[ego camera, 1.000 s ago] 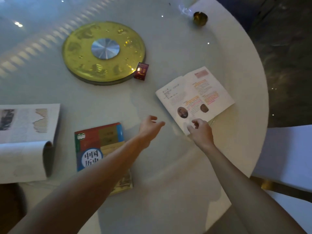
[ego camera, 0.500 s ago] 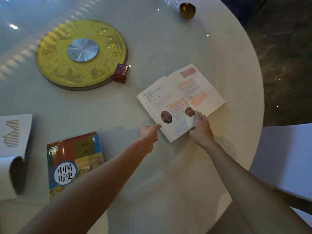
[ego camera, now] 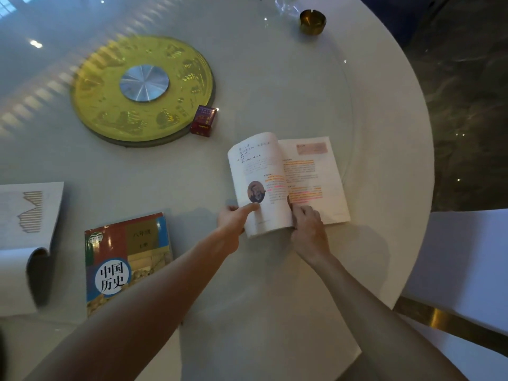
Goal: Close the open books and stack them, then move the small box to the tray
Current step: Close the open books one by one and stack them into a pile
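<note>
- Round white surface: far rim and right rim both in view, dark floor beyond on the right. Broad bare stretch in the middle and nearest the person.
- Gold tray: a round disc left of centre, well inside the rim. Nothing rests on it, so the last step is not done.
- Open textbook: right of centre, its right page flat, left half lifted and curling over. Closing looks underway, not finished. Its right corner lies near the rim, so little spare room on that side.
- Closed history book: flat at lower left, cover up; likely the base for the stack. Open lane between it and the textbook.
- Another open book: at the left frame edge, partly cut off, pages curled. Apparently untouched.
- Left hand: grip pinching the lifted half's lower corner, thumb on the page.
- Right hand: at the spine's lower end, fingers curled against the pages; a firm grip or mere pressing, cannot tell.
- Small box: red, just beside the tray's near-right edge; whether it touches is unclear. Short move left.
- Brass dish: far edge, out of the way.
</note>
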The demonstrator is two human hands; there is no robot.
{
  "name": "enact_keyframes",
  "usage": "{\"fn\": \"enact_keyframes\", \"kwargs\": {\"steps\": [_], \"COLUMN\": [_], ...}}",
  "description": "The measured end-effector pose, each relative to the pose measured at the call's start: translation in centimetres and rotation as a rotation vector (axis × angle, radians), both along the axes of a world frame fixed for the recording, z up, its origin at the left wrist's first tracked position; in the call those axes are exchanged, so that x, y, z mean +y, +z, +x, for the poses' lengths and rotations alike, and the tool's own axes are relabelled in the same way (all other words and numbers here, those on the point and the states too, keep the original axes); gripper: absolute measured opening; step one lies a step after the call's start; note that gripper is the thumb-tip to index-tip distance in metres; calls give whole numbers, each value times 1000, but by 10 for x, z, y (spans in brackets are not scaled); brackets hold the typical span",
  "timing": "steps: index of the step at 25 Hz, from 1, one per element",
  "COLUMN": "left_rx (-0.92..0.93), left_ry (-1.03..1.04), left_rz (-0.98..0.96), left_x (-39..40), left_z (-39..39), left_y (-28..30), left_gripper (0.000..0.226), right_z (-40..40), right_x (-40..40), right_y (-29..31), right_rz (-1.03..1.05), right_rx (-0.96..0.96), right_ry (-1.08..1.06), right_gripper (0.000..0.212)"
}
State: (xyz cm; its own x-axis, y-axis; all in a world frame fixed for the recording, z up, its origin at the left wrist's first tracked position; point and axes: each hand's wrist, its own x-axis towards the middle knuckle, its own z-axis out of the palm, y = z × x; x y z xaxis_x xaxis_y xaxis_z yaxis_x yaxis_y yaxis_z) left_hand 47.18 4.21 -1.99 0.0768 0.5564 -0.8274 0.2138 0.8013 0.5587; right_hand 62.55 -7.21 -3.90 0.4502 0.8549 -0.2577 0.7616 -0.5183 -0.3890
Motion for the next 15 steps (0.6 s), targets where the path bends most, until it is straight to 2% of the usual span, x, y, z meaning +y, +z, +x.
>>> {"fn": "enact_keyframes", "kwargs": {"steps": [3, 5, 8, 11, 13, 15], "left_rx": [-60, -122, -111, -58, -12, 21], "left_ry": [85, 91, 57, 17, -33, -101], "left_rz": [47, 94, 143, 178, 193, 215], "left_x": [-1, -1, 1, 1, -3, -7], "left_z": [-31, -57, -90, -130, -153, -170], "left_y": [6, 16, 28, 41, 51, 61], "left_gripper": [31, 35, 43, 45, 45, 42], "right_z": [-29, -50, -63, -66, -67, -76], "right_x": [-17, -24, -31, -37, -47, -57], "right_y": [-3, -1, -2, -2, 1, 3], "right_rz": [16, 5, 0, -37, -88, -108], "right_rx": [6, 42, 127, 67, 196, 409], "right_ry": [31, 72, 32, -322, -628, -776], "right_gripper": [60, 60, 53, 47, 49, 46]}}
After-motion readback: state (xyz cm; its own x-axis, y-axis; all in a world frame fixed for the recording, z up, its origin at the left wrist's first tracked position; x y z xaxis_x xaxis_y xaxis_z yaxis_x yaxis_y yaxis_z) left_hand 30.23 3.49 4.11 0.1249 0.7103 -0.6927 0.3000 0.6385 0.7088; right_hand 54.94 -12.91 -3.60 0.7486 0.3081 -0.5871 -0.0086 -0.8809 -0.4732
